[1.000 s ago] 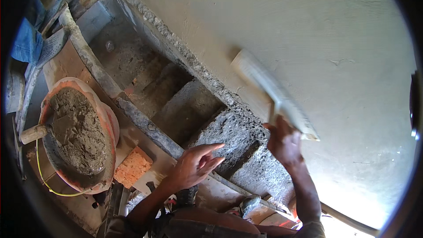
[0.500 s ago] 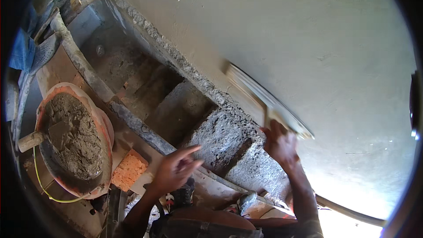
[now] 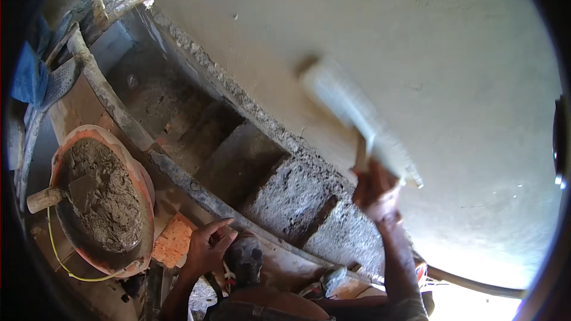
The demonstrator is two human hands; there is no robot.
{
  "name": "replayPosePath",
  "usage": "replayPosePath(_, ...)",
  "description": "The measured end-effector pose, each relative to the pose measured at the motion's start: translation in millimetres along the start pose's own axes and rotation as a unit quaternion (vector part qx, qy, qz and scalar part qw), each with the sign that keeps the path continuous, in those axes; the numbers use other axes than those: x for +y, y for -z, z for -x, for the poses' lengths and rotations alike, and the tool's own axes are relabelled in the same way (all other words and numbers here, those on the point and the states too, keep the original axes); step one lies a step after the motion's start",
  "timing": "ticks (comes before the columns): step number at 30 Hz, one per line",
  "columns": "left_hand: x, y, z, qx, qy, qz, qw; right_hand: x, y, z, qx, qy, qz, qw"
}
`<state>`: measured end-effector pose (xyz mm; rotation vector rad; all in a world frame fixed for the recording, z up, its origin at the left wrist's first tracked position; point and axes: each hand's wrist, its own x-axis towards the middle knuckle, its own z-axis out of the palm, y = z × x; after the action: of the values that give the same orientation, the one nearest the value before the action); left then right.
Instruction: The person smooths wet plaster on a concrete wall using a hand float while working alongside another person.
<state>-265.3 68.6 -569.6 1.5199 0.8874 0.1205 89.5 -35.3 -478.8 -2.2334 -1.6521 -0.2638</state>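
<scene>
Right hand (image 3: 376, 191) wraps the float (image 3: 360, 110), left hand (image 3: 205, 248) bare

In the head view, my right hand grips the float's handle; its blurred blade lies over the plastered wall (image 3: 476, 71) on the right, contact unclear to me. My left hand, fingers loosely spread, has drawn back nearer me, just beside the orange brick (image 3: 171, 242), leaving the float to one hand.

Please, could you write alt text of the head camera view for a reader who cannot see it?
A person's right hand grips a long, blurred float at a smooth grey wall beside rough steps. The left hand, apparently empty, is near an orange brick; a bucket of mortar stands at the left.
</scene>
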Motion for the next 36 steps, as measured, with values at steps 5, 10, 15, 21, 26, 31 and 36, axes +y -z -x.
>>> replayPosePath(5, 76.2, -25.8, -46.6, -0.065, -0.073, 0.039, 0.994, -41.8, -16.2, -76.0, 0.004, 0.026, 0.084, 0.996)
replayPosePath(10, 55.7, 5.5, -32.0, -0.032, -0.084, 0.003, 0.996, 4.8, -32.7, 12.3, -0.037, -0.028, -0.023, 0.999)
replayPosePath(15, 31.6, 1.0, -10.3, 0.034, -0.038, 0.001, 0.999, -50.6, 30.2, -86.5, 0.097, -0.087, -0.235, 0.963)
replayPosePath(21, 87.5, -14.1, -46.2, -0.022, -0.108, 0.008, 0.994, 33.5, -72.8, 32.7, -0.004, 0.061, 0.214, 0.975)
replayPosePath(26, 42.2, 3.6, -3.5, 0.018, 0.026, -0.016, 0.999, -35.6, 11.0, -46.2, 0.141, 0.011, 0.011, 0.990)
replayPosePath(31, 121.4, -28.0, -60.0, -0.029, -0.115, -0.003, 0.993, -12.9, -68.1, -28.9, 0.016, -0.095, -0.069, 0.993)
replayPosePath(36, 44.1, 15.9, -8.0, 0.071, -0.024, -0.034, 0.997, 18.3, -43.1, 23.1, 0.121, 0.048, -0.024, 0.991)
